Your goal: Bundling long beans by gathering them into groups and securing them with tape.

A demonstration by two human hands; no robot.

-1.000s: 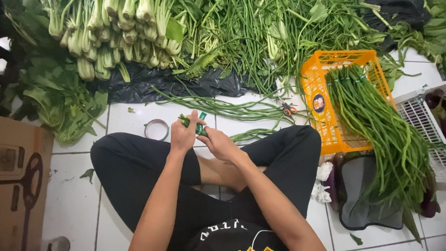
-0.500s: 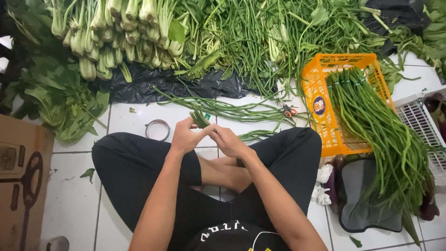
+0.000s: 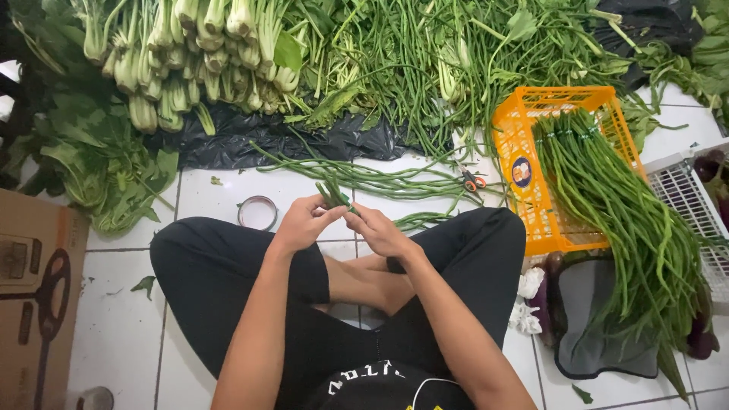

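I sit cross-legged on a white tiled floor in black trousers. My left hand (image 3: 302,222) and my right hand (image 3: 378,228) meet in front of my knees, both gripping the ends of a small bundle of long green beans (image 3: 332,193) with a green band around it. The rest of that bundle trails onto the floor behind my hands, joining a loose pile of long beans (image 3: 380,181). A roll of tape (image 3: 257,212) lies on the tiles just left of my left hand.
An orange plastic crate (image 3: 521,152) at right holds a thick sheaf of long beans (image 3: 619,220). Small scissors (image 3: 472,181) lie beside it. Bok choy (image 3: 182,68) and leafy greens fill the back on black plastic. A cardboard box (image 3: 34,296) stands at left.
Both hands have lowered slightly and drawn closer together around the bean bundle; the bundle ends now stick up less above my fingers.
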